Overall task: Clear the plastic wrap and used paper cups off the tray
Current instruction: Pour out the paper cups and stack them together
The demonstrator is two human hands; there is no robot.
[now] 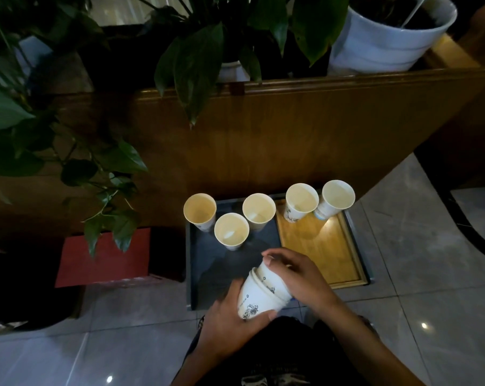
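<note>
You are gripping a nested cup stack [263,291] in both hands, left hand [233,327] low, right hand [297,274] by the rim. Five cups [231,231] are standing on the tray [208,277], uncollected; no plastic wrap is showing.

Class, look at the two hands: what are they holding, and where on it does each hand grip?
A nested stack of paper cups: the left hand grips its base end, the right hand its rim end.

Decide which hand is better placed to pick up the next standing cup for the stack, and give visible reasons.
Probably the right hand: it only steadies the rim end of the cup stack, nearer the standing cups, while the left hand grips the stack's base.
</note>
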